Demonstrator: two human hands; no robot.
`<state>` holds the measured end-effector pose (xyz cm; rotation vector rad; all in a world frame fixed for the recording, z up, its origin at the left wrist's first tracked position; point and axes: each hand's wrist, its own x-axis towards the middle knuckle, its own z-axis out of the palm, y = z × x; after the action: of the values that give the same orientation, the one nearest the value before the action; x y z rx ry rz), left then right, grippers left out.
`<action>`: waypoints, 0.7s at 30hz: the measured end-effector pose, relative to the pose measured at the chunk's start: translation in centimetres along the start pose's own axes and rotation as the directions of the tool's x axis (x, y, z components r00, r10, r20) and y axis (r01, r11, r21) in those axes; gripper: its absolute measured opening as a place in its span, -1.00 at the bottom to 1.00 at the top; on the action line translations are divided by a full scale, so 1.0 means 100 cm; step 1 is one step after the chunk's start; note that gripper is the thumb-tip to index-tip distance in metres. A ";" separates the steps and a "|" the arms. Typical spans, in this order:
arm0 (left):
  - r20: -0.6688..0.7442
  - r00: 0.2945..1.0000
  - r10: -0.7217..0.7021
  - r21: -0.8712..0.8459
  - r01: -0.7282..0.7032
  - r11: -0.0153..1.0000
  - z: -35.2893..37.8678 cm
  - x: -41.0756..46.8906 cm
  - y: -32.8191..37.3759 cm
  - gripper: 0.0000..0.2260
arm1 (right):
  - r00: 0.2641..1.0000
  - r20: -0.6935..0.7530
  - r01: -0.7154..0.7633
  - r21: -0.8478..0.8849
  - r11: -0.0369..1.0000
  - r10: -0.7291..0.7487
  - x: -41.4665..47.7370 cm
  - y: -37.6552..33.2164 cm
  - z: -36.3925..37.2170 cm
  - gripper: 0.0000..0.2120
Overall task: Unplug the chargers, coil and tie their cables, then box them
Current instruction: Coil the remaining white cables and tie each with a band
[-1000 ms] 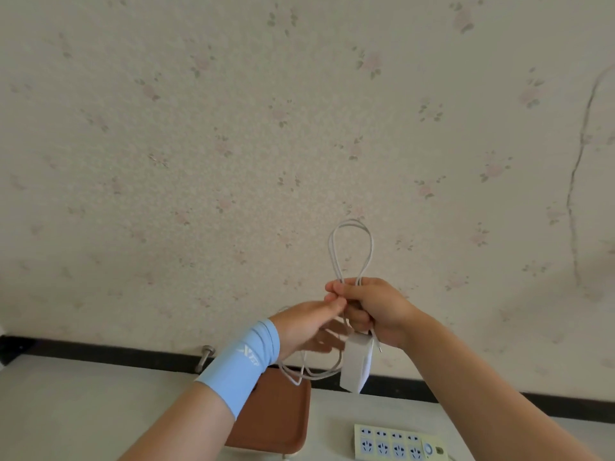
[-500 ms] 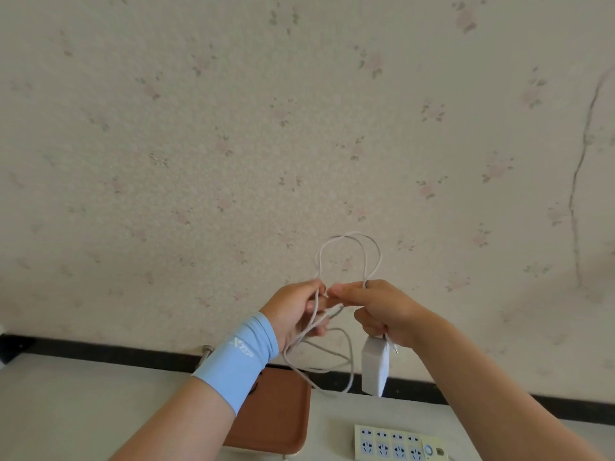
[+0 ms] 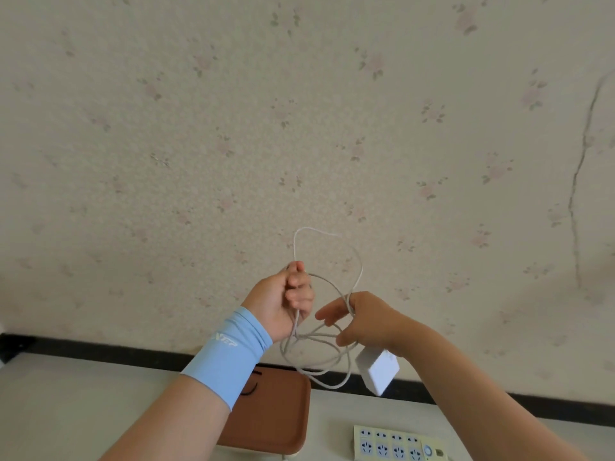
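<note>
A white charger block (image 3: 377, 370) hangs in the air below my right hand (image 3: 364, 319), its white cable (image 3: 357, 261) looping up and around between both hands. My left hand (image 3: 283, 302), with a light blue wrist sleeve, grips a strand of the cable in its curled fingers. My right hand holds other strands, with the cable passing between thumb and forefinger and its fingers curled round the loops. Several loose loops dangle between the hands above the table.
A brown tray-like box (image 3: 276, 417) with a thin black band in it lies on the white table (image 3: 66, 404) under my left forearm. A pale yellow power strip (image 3: 392, 444) lies at the bottom right. A flowered wall rises behind.
My hands have drawn apart: the left rose and moved left with a strand, the right dropped to the right. The tight coil opened into wide loops and the charger block swung right.
</note>
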<state>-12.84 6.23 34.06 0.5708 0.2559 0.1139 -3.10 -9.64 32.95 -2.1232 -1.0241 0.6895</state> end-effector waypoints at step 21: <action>-0.066 0.979 0.193 -0.069 -0.197 0.978 0.002 0.003 0.020 -0.64 | 0.884 0.466 -0.025 0.127 0.992 -0.038 -0.008 -0.012 0.008 -0.79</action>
<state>-12.58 7.91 35.24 0.5171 0.2515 0.3295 -4.63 -9.42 33.50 -1.8772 -1.1956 1.2748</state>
